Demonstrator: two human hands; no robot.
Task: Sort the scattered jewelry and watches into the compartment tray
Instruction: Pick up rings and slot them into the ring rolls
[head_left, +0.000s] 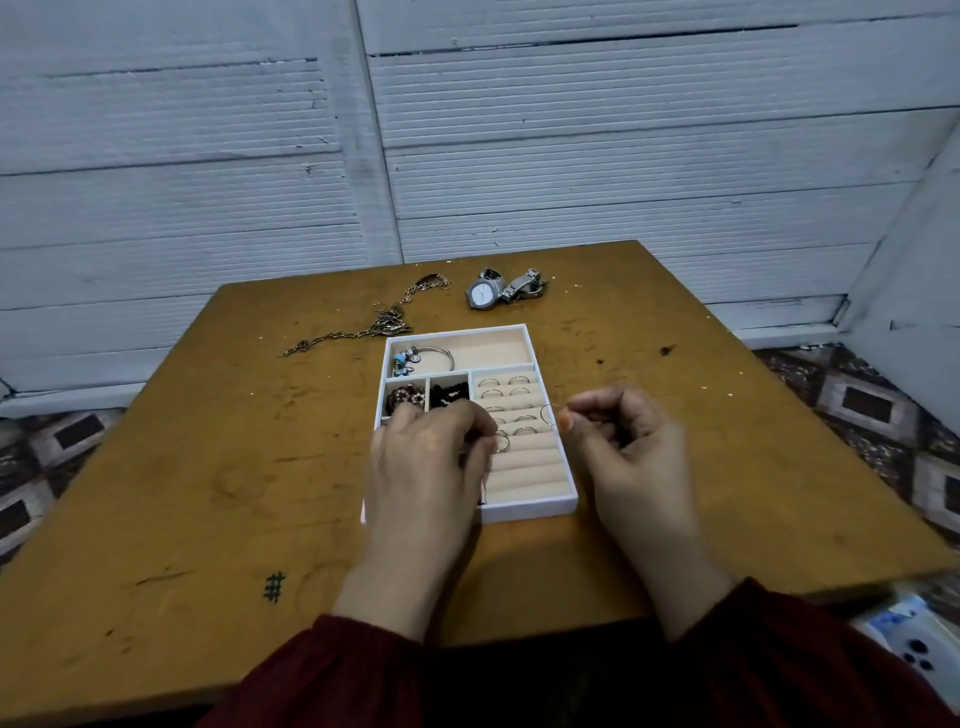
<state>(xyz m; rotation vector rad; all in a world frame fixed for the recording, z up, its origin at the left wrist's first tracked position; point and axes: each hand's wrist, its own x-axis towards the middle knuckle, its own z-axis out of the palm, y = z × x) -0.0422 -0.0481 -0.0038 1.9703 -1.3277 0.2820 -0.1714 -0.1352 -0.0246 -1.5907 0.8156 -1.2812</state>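
Beige velvet rolls (530, 470) fill the white compartment tray (530, 510), so our left hand (426, 467) pinches a small silver ring (503, 444) into a slot while our right hand (623, 447) pinches a thin wire hoop (548, 415) ready. Steel watches (506, 291) lie beyond, unsorted.

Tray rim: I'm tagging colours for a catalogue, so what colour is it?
The tray rim is white; the head view shows it best.
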